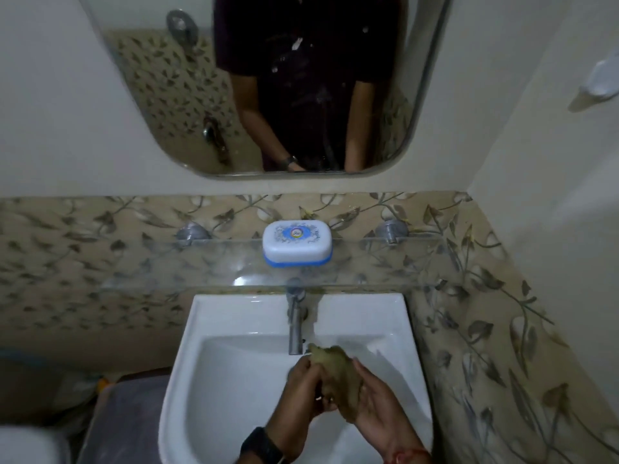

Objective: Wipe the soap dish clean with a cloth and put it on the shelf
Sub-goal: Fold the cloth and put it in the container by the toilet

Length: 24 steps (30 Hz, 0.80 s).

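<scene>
Head cam: both hands are over the white sink [187, 373], left hand [306, 391] and right hand [376, 401] squeezing a wadded greenish cloth [338, 366] between them, just under the tap [294, 324]. Soap dish [297, 244] (white lid, blue base, closed) sits on the glass shelf [385, 262] above.

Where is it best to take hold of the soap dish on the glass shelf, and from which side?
Probably grip the soap dish across its two long sides, coming from above and in front. It lies flat with its lid closed, its long side facing the person, and the wall is close behind it. Both hands are busy with the cloth.
</scene>
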Each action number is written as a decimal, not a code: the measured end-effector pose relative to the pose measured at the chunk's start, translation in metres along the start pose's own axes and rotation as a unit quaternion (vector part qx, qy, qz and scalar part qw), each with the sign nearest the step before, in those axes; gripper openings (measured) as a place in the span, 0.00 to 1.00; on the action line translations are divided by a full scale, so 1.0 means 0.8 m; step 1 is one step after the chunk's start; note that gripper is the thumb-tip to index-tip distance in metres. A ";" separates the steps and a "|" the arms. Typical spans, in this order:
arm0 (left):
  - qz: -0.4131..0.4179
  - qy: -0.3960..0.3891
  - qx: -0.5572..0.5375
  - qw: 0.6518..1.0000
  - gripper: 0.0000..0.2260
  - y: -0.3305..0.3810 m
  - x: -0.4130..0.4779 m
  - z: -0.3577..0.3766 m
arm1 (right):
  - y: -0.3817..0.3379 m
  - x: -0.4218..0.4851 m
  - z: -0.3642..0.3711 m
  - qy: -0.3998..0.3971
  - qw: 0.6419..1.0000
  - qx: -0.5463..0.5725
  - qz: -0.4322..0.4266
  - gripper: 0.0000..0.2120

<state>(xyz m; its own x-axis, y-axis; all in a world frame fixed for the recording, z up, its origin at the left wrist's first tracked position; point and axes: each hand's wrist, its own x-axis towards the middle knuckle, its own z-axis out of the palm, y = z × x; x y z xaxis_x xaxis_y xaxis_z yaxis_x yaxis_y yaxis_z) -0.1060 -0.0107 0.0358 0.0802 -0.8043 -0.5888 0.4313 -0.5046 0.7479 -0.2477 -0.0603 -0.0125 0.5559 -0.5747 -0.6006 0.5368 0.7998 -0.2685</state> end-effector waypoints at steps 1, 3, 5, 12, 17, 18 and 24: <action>0.023 0.031 0.026 0.999 0.11 -0.006 -0.014 -0.017 | 0.011 -0.004 0.004 -0.011 0.999 -0.035 0.002 0.20; 0.061 0.098 0.073 0.991 0.12 -0.018 -0.042 -0.054 | 0.029 -0.007 0.014 -0.039 0.995 -0.095 0.008 0.18; 0.090 0.141 0.086 0.982 0.17 -0.029 -0.072 -0.095 | 0.048 -0.006 0.027 -0.067 0.987 -0.141 0.025 0.20; 0.145 0.264 0.050 0.952 0.17 -0.081 -0.156 -0.201 | 0.157 0.009 0.090 -0.146 0.949 -0.243 0.138 0.18; 0.204 0.310 0.114 0.922 0.20 -0.078 -0.199 -0.291 | 0.256 0.042 0.151 -0.128 0.920 -0.342 0.145 0.16; 0.215 0.313 0.148 0.914 0.17 -0.076 -0.204 -0.314 | 0.278 0.053 0.165 -0.125 0.911 -0.370 0.132 0.16; 0.235 0.305 0.362 0.849 0.16 -0.055 -0.203 -0.464 | 0.401 0.140 0.213 -0.106 0.843 -0.526 0.047 0.18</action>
<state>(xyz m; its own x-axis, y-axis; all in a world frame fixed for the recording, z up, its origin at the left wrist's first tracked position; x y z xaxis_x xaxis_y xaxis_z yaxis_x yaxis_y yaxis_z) 0.1952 0.2583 -0.0154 0.6369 -0.7688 -0.0577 -0.4240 -0.4118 0.8066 0.0949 0.1027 -0.0378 0.7253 -0.4297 -0.5379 -0.3131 0.4899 -0.8136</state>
